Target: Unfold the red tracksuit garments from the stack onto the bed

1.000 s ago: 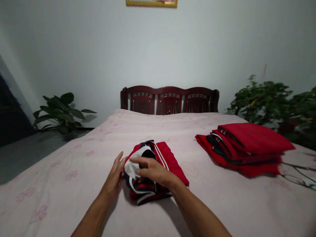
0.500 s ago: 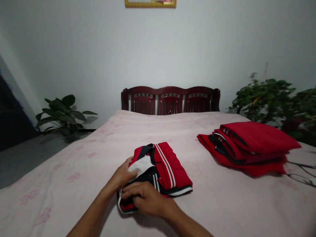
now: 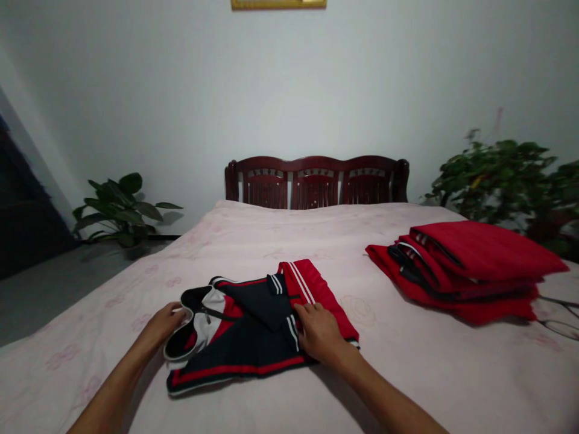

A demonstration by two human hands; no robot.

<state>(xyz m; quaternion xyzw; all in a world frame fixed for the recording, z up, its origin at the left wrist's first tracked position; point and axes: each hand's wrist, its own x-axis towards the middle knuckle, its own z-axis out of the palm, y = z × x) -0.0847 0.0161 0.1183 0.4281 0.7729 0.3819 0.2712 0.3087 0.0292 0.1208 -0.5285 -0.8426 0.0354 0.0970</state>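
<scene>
A compact bundle a second ago, the red, navy and white jacket [image 3: 253, 328] has since been opened out and is now spread flat across the near middle of the bed [image 3: 429, 374], its collar end drawn toward the person's left; from this it may be judged that the garment is being laid out and smoothed rather than kept bundled, with the red part at the right still doubled over. The left hand [image 3: 163, 320] has been carried out to the left with the cloth and is curled at the white collar edge, its fingers [image 3: 177, 311] closed lightly on or against that rim, though a true pinch cannot be confirmed; the right hand [image 3: 318, 328] has been shifted rightward and is laid palm-down on the seam between the navy panel and the red striped section, its fingers spread and pressing, nothing gripped. The stack of folded red garments [image 3: 465, 271] at the right of the bed is unchanged; how many pieces it holds cannot be counted. The underside of the jacket and the left thumb are hidden; a dark cable [image 3: 558, 313] beside the stack is cut off at the frame edge; only the lower edge of the picture frame [image 3: 278, 4] on the wall is shown; the headboard [image 3: 316, 184] and the plants [image 3: 122, 208] are dim, without detail.
</scene>
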